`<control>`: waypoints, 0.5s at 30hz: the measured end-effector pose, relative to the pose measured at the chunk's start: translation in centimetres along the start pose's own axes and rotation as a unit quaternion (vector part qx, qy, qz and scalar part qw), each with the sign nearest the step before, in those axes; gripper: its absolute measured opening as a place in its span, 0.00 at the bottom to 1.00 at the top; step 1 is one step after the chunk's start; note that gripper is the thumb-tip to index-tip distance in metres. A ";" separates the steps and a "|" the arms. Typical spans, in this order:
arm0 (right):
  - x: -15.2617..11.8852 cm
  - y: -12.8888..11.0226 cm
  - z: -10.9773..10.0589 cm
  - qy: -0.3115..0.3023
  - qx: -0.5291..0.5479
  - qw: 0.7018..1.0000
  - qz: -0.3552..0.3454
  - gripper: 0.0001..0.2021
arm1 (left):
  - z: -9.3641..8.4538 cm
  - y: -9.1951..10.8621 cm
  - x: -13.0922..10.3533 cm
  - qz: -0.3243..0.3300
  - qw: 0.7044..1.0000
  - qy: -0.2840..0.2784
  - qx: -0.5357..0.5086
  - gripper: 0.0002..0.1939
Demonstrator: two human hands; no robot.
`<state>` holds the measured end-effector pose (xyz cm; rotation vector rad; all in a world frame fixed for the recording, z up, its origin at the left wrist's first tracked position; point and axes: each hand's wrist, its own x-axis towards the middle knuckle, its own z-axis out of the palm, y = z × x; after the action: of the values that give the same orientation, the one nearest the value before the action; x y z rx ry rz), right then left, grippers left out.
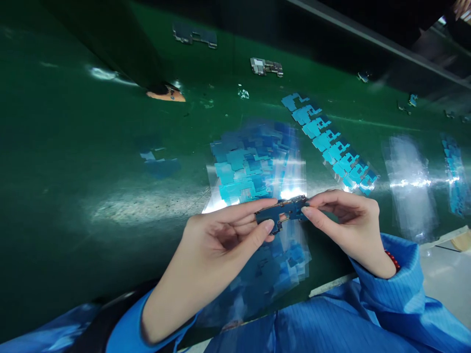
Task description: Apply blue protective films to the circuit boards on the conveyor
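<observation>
Here both hands meet low in the middle of the view, over the near edge of a dark green desk. The left hand pinches the left end of a small blue circuit board, index finger along the top and thumb pressed up from below. The right hand takes the board's right end between thumb and fingertips, so the board hangs level between the two hands, held just above the desk. Both wrists come out of bright blue sleeves, and a red bead bracelet shows at the right wrist.

Directly under and behind the board lies a stack of clear film sheets carrying blue sticker shapes, spread toward the person's lap. Just to the right of it, a strip of lighter blue stickers runs at a slant away from the hands. Farther right lie another clear sheet and, at the frame's edge, more blue stickers. Well apart at the back of the desk rest a metal-shielded board and a darker board. To the left, a loose bluish piece lies on the green surface, and an orange-tan scrap sits farther back, beside a dark post.
</observation>
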<state>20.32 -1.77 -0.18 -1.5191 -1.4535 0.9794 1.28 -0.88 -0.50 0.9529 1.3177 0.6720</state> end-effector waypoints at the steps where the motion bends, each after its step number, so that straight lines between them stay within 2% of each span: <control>1: 0.0 0.0 0.0 -0.001 -0.008 1.000 -0.009 0.02 | 0.0 0.0 0.0 0.000 1.000 0.002 0.000 0.15; 10: 0.1 0.0 -0.1 0.001 -0.055 0.997 -0.056 0.04 | -0.1 0.2 0.0 -0.005 1.000 0.013 -0.016 0.14; 15: 0.2 0.8 -0.4 0.047 -0.083 0.993 -0.065 0.03 | -0.2 0.3 0.1 -0.004 1.000 0.006 -0.023 0.15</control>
<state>20.99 -1.63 -0.77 -1.5445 -1.5759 0.7158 1.18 -0.60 -0.26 0.9077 1.3105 0.7005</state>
